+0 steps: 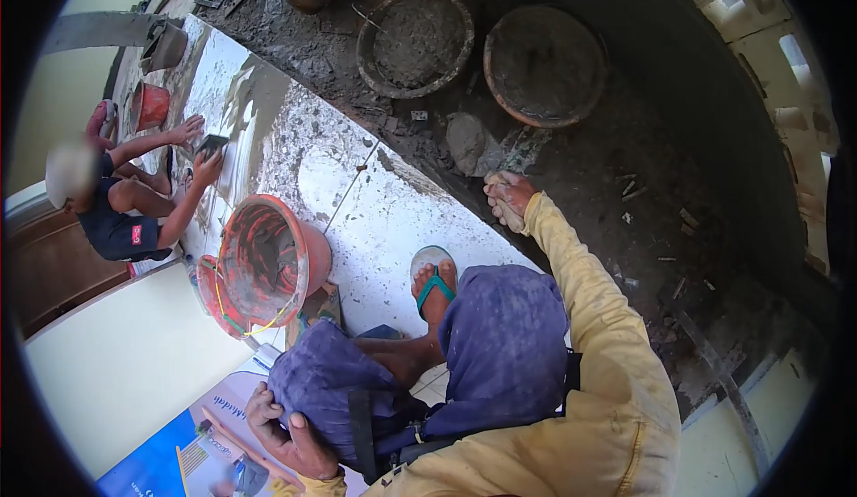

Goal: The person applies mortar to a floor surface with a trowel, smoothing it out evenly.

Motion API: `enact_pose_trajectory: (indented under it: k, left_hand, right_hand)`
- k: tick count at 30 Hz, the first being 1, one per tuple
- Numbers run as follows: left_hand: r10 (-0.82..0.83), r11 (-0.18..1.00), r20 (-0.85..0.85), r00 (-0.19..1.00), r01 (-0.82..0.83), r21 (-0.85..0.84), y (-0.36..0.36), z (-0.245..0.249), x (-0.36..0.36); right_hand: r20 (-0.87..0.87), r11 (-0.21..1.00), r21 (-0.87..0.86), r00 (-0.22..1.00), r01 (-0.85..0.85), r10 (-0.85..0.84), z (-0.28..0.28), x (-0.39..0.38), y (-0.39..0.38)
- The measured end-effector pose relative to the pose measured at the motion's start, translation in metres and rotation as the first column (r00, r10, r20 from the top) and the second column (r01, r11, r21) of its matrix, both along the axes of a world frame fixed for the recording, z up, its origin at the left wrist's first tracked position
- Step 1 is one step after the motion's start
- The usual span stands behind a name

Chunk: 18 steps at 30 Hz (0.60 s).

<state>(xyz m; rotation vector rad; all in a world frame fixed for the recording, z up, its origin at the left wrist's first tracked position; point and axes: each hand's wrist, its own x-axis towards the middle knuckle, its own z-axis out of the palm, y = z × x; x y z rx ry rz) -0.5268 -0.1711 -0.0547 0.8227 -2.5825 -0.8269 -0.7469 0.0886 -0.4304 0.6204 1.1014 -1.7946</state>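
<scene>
My right hand (509,198), at the end of a yellow sleeve, is closed in a fist around the handle of a trowel (489,160). The handle is hidden by my fingers. A lump of wet mortar (467,138) covers much of the blade, low over the dark, mortar-strewn ground. Just beyond it stand two round tubs: one with grey mortar heaped in it (415,37), the other with a smoother, darker fill (544,64). My left hand (290,434) rests against my knee in blue trousers, fingers apart and holding nothing.
A mortar-smeared orange bucket (303,260) stands on the splashed white tiles (384,220) to my left. Farther left, a co-worker (129,198) crouches, pressing a dark block (212,144) near the tiles. A red bucket (150,106) stands behind. A dark wall rises on the right.
</scene>
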Motion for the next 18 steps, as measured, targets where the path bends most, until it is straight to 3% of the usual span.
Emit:
enact_pose_trajectory:
  k: [6,18]
  left_hand:
    - [0.035,0.999,-0.051,0.998,-0.033,0.03,-0.007,-0.004,0.006]
    - [0.001,0.998,-0.011,1.0,-0.001,0.06,-0.012,-0.009,-0.01]
  right_hand:
    - [-0.08,0.996,0.091,0.997,0.019,-0.012,-0.01,-0.027,-0.012]
    - [0.0,0.998,-0.064,1.0,-0.017,0.017,-0.009,-0.021,-0.033]
